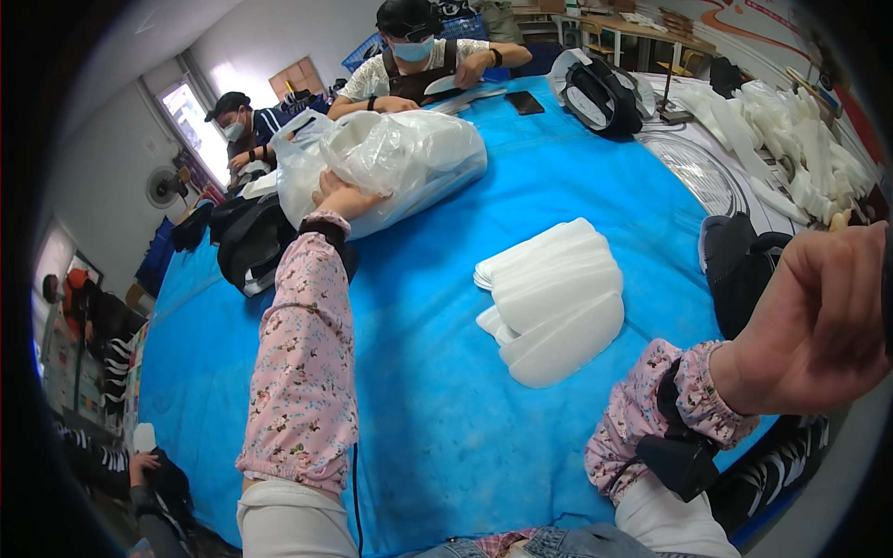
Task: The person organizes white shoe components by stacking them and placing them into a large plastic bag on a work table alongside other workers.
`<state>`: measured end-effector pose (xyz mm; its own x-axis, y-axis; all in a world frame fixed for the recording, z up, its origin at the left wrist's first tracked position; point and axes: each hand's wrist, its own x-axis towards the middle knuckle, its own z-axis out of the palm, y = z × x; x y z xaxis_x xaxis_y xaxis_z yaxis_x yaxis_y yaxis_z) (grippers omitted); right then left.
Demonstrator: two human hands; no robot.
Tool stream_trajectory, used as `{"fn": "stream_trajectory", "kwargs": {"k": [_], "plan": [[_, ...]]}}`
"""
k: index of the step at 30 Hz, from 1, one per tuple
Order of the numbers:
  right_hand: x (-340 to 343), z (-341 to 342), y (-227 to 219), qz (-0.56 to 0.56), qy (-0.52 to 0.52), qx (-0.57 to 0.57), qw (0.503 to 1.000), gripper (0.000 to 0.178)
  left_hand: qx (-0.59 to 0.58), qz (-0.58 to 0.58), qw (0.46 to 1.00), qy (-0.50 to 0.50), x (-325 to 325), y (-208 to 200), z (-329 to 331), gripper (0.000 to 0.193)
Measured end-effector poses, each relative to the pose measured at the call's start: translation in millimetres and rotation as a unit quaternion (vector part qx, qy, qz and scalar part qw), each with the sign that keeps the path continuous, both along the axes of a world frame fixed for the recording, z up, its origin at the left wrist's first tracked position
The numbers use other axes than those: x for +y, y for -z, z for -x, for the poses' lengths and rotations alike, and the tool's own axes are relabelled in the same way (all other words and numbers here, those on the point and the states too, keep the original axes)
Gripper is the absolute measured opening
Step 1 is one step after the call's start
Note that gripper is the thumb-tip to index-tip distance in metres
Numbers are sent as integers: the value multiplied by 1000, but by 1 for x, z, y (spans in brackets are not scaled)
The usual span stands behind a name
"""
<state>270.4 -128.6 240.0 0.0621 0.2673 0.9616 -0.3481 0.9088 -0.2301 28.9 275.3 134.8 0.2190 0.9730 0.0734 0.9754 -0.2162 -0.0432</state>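
Observation:
My left hand (346, 197) reaches forward to a large translucent white plastic bag (409, 158) and grips its near left side; the bag's folds hide some fingertips. The bag bulges with white contents that I cannot make out. My right hand (809, 325) is raised at the right rim of the view, its fingers curled closed; whatever they may hold is hidden. Between my arms, toward the right, a fanned stack of white insole-shaped sheets (558, 298) lies on the blue table cover (419, 418). A black shoe (735, 270) stands just beyond my right hand.
Black shoes (256, 242) sit left of the bag, and a black-and-white shoe (595, 98) stands far right. A dark phone (525, 102) lies near a masked co-worker (419, 65) handling a white piece. White pieces (781, 130) heap at the right; another person (244, 130) works far left.

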Motion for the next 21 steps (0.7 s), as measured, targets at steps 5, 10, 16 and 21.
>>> {"fn": "stream_trajectory", "kwargs": {"k": [5,10,16,21], "plan": [[4,6,1,-19,3,-10,1000,30,-10,-4,1000,-2,-5,-1,0,107],[11,19,3,-38,-25,43,998,32,-20,-2,1000,-1,-6,-3,-3,107],[13,32,-4,-81,-221,35,971,21,-12,14,1000,-8,-12,-8,-4,107],[13,55,0,-136,-410,-196,880,18,4,10,1000,-6,-11,-5,-5,106]]}}
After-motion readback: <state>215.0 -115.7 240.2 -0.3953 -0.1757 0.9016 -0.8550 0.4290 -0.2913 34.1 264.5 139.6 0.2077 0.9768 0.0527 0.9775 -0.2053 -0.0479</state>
